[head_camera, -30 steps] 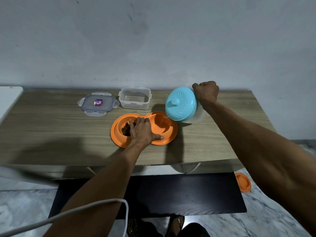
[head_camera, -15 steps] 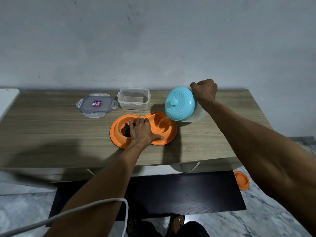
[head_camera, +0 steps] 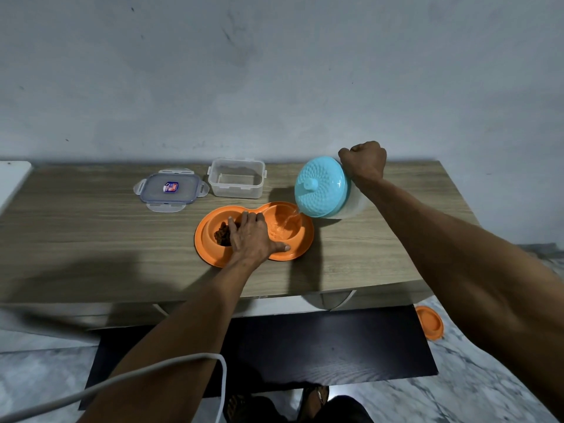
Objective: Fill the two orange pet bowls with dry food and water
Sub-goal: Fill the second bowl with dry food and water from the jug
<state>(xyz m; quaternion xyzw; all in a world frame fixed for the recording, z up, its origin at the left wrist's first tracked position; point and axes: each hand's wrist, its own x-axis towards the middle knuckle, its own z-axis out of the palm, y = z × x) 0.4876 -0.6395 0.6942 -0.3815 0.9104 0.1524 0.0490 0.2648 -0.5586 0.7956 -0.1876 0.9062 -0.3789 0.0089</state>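
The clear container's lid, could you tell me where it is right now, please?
In the head view, the lid lies flat on the wooden table, left of the empty clear container and behind-left of the orange double bowl.

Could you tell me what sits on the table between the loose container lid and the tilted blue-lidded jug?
The head view shows the clear plastic container, open and apparently empty, between the lid and the jug.
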